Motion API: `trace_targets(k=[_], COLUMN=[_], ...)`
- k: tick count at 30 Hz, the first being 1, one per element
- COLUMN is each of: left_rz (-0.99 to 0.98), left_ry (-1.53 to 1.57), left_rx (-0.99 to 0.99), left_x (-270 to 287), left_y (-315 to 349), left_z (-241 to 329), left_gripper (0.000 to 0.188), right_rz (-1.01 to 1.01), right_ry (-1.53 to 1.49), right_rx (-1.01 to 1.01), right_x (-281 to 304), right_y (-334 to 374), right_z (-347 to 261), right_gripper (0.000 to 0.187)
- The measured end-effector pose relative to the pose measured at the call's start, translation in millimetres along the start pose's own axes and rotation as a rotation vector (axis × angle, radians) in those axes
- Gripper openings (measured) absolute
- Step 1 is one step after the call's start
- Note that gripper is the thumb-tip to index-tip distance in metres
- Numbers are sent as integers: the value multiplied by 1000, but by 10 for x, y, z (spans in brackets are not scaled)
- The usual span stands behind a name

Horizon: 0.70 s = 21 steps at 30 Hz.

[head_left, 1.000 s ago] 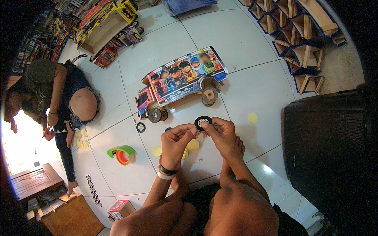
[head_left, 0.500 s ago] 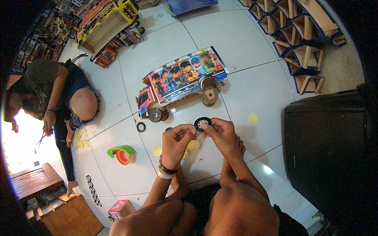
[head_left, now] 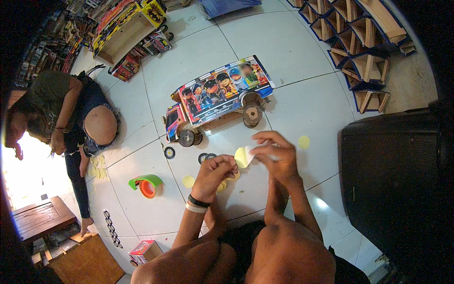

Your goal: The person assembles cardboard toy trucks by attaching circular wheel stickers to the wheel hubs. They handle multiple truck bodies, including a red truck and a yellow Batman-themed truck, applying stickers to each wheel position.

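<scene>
My left hand [head_left: 213, 179] pinches the edge of a round yellow backing paper [head_left: 241, 158]. My right hand [head_left: 280, 158] grips the white underside of a round wheel sticker [head_left: 251, 151], which stands bent away from the yellow paper; its printed face is turned from view. Beyond my hands, a wooden toy truck [head_left: 220, 97] with cartoon figures on its side rests on the tiles, its round wheels [head_left: 252, 115] bare wood or dark. Black-and-white wheel stickers [head_left: 170, 152] lie by its front. Yellow paper discs [head_left: 188, 181] are scattered below my left hand.
A green-and-orange tape dispenser [head_left: 150, 187] stands left, above a row of black rings [head_left: 112, 232]. A co-worker [head_left: 56, 104] sits at far left. A black speaker [head_left: 392, 175] is at right, below stacked wooden frames [head_left: 369, 68]. Another toy truck body [head_left: 125, 40] stands at upper left.
The sticker in my hands has turned from its printed wheel face to show yellow paper and a white underside. My right hand has moved slightly right, and the sticker is partly peeled.
</scene>
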<state>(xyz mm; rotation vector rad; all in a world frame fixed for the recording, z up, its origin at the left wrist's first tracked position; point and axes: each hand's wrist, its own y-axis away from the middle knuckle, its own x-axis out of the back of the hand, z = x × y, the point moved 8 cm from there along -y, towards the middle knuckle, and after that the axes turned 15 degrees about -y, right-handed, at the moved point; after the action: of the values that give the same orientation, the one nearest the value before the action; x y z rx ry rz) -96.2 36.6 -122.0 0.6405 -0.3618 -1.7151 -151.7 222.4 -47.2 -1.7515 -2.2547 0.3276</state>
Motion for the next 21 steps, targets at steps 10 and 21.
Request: trace_targets(k=[10, 21], left_rz=[307, 217], left_ry=[-1311, -58], left_rx=[-516, -191], left_x=[-172, -178], left_y=[-328, -1027], left_z=[363, 320], left_gripper=[23, 33], right_rz=[436, 402], right_ry=[-191, -256], right_rx=[-406, -531], right_x=[586, 388], right_y=[-105, -389], right_z=[723, 928], right_gripper=[20, 49])
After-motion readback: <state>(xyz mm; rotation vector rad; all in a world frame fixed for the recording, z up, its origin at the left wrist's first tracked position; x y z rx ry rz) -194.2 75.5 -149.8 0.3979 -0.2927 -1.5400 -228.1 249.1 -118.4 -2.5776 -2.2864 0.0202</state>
